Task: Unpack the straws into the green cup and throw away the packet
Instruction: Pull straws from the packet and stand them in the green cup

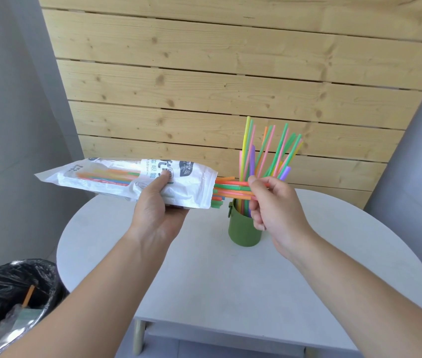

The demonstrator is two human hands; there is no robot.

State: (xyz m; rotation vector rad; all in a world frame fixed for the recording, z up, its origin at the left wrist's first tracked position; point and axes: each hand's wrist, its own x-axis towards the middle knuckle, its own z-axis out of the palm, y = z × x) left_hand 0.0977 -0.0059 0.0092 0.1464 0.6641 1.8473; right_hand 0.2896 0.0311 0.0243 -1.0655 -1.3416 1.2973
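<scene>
Straws halfway out of the packet, above the green cup

The left hand [157, 202] holds the white packet [127, 182] level, thumb on top and fingers underneath, with the packet's open mouth facing 3 o'clock. A bunch of loose straws [226, 188], orange, green and red, sticks out of that mouth. The right hand [272, 202] pinches several of them between thumb and curled fingers, just above the green cup [243, 231]. The cup stands upright on the pale round table [230, 293], toward 12 o'clock from the table's middle. Many standing straws [264, 153] lean in it, fanned toward 12 and 1 o'clock. More straws show through the packet's clear window. A bin [11, 293] lined with a black bag sits on the floor at 8 o'clock of the table, with clear wrapping inside.
</scene>
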